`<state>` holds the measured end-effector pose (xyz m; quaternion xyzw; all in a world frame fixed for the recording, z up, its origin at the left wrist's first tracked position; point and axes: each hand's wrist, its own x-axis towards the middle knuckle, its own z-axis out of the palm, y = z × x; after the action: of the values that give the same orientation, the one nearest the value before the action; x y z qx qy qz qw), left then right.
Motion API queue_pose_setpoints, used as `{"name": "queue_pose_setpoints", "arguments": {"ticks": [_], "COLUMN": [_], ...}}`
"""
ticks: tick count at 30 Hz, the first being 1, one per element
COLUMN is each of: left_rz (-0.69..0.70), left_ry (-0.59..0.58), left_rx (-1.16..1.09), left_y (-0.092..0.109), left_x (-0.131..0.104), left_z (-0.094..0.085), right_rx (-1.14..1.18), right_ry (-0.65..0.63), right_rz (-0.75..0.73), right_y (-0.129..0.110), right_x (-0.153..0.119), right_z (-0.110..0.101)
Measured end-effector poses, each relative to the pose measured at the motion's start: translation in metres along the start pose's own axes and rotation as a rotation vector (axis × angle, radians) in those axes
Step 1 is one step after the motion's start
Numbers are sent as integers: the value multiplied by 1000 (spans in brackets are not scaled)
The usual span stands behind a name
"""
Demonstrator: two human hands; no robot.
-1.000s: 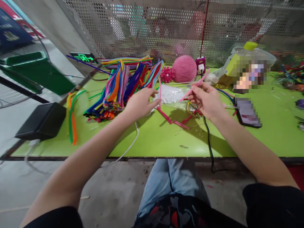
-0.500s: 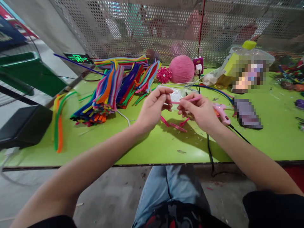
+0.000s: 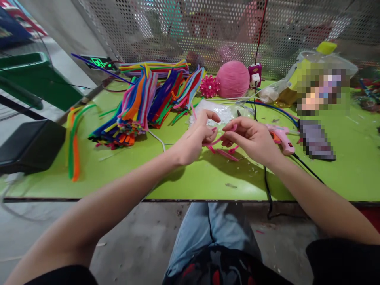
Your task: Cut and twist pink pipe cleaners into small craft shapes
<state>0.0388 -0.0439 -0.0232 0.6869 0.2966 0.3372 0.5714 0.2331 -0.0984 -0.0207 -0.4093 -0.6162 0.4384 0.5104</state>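
Pink fuzzy strand (image 3: 219, 140) is pinched between thumb and fingers of right hand (image 3: 252, 138); its other end is met by left hand (image 3: 194, 140), index finger raised, hold there cannot be told. Nearly straight half a second ago, strand is now bowed; bending seems under way. Pink pieces (image 3: 228, 154) are strewn below, on green table (image 3: 190, 182).

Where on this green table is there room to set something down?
The table is bare between the orange strip and left forearm, and right of the phone. It's crowded behind and beside the left hand and right hand: colourful bundles, pink ball, bag of white pieces, pink glue gun.
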Motion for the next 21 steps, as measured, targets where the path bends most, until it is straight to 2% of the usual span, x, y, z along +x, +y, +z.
{"name": "queue_pose_setpoints", "arguments": {"ticks": [5, 7, 10, 14, 18, 21], "left_rz": [-104, -147, -161, -87, 21, 10], "left_ry": [6, 13, -5, -39, -32, 16], "left_rx": [-43, -17, 4, -103, -113, -45], "left_y": [-7, -6, 3, 15, 13, 7], "left_x": [0, -1, -3, -1, 3, 5], "left_z": [3, 5, 8, 6, 0, -1], "right_rx": [-22, -16, -22, 121, 303, 350], "right_ry": [-58, -42, 39, 142, 293, 355], "right_rz": [15, 3, -7, 98, 175, 237], "right_y": [5, 6, 4, 1, 2, 3], "right_x": [-1, -2, -1, 1, 6, 10], "right_z": [8, 12, 16, 14, 6, 2]}}
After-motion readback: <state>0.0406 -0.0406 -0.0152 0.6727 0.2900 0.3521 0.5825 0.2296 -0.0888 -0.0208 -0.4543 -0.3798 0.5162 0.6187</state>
